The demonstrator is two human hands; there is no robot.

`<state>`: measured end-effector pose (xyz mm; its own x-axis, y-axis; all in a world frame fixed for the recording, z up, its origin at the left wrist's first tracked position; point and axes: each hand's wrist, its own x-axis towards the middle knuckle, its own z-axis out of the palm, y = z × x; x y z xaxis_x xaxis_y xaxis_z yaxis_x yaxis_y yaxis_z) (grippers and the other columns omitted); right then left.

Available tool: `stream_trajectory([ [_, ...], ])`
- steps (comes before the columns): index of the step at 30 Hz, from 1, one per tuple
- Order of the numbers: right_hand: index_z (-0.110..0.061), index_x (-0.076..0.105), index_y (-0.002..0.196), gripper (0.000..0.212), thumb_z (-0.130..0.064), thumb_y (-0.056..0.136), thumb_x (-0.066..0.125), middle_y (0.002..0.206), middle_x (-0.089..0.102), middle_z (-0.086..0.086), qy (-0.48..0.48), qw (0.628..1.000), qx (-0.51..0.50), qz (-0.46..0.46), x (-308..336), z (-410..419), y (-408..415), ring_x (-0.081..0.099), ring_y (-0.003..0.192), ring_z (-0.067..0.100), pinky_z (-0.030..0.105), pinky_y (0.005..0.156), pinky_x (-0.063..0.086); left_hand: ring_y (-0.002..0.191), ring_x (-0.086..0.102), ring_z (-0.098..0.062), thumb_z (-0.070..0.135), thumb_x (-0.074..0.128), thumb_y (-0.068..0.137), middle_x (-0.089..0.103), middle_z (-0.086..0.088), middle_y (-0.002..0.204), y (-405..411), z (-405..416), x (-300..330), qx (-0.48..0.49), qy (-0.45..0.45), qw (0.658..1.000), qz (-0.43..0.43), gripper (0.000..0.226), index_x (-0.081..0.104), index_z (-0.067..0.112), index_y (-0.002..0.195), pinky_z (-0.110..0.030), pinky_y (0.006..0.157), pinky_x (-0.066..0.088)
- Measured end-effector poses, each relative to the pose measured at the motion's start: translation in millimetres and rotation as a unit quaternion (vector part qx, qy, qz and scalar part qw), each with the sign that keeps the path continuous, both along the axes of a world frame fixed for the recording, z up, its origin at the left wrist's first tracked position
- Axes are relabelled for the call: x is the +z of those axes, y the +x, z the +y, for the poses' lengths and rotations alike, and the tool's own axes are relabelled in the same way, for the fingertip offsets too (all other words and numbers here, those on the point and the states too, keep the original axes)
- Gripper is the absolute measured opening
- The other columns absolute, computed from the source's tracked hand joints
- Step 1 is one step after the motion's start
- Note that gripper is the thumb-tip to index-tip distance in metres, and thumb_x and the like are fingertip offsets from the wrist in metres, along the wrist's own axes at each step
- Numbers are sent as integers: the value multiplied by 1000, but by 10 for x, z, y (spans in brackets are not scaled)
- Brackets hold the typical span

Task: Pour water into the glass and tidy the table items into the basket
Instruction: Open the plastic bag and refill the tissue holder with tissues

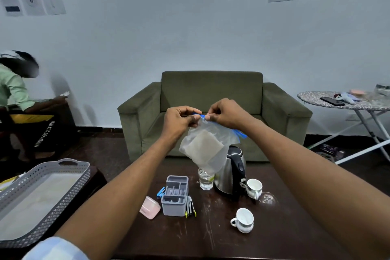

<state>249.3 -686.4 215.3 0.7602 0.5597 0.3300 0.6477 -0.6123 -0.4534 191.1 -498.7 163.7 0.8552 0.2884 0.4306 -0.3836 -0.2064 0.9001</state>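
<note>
Both my hands hold a clear zip bag up above the table by its blue seal strip; a pale folded cloth lies inside it. My left hand pinches the strip's left part, my right hand pinches it just beside. Under the bag stands a glass with water in it, next to a steel kettle with a black handle. The grey perforated basket sits at the left on a lower stand.
On the dark table lie a grey organiser, a pink box, blue clips, a bundle of clips and two white cups. An armchair stands behind, an ironing board right, a person left.
</note>
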Motion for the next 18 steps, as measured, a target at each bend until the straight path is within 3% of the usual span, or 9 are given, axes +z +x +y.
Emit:
stream_trajectory([
  [3,-14,82,96,15,-25,96,72,91,77,4,-36,999,-20,-18,23,-174,45,66,89,19,28,76,48,67,70,-21,-4,77,87,77,-7,73,-23,92,24,20,-27,999,5,16,82,11,88,-30,69,64],
  [7,-16,82,97,9,-19,93,74,91,75,2,-63,997,-44,-27,8,-434,77,66,90,18,28,83,53,67,69,-22,-5,76,88,75,-10,72,-57,127,44,18,-44,999,14,12,82,4,93,-28,68,64],
  [9,-13,79,103,14,-11,91,74,97,67,2,-24,996,-31,-84,-11,-427,27,62,88,16,26,87,52,69,69,-24,-5,75,89,73,-14,74,-55,80,47,21,-55,998,20,11,80,-3,98,-28,67,64],
  [12,-12,78,99,13,-7,92,68,95,71,1,58,988,23,-142,4,-288,-117,64,83,14,23,78,50,68,68,-24,-6,75,88,72,-18,76,-37,-26,72,23,-73,997,23,13,79,-6,100,-27,67,65],
  [15,-16,79,102,16,-17,94,65,91,77,-2,0,996,32,-88,42,-138,-195,67,82,12,22,75,51,63,68,-19,-5,74,89,73,-19,77,-36,-100,97,24,-72,997,29,12,81,-3,98,-29,69,65],
  [18,-15,78,101,29,-6,90,53,96,78,3,-24,999,9,-24,77,-86,-203,69,81,16,28,75,55,58,65,-18,-4,73,89,73,-19,77,-36,-125,117,24,-77,996,41,12,81,-2,98,-32,72,64],
])
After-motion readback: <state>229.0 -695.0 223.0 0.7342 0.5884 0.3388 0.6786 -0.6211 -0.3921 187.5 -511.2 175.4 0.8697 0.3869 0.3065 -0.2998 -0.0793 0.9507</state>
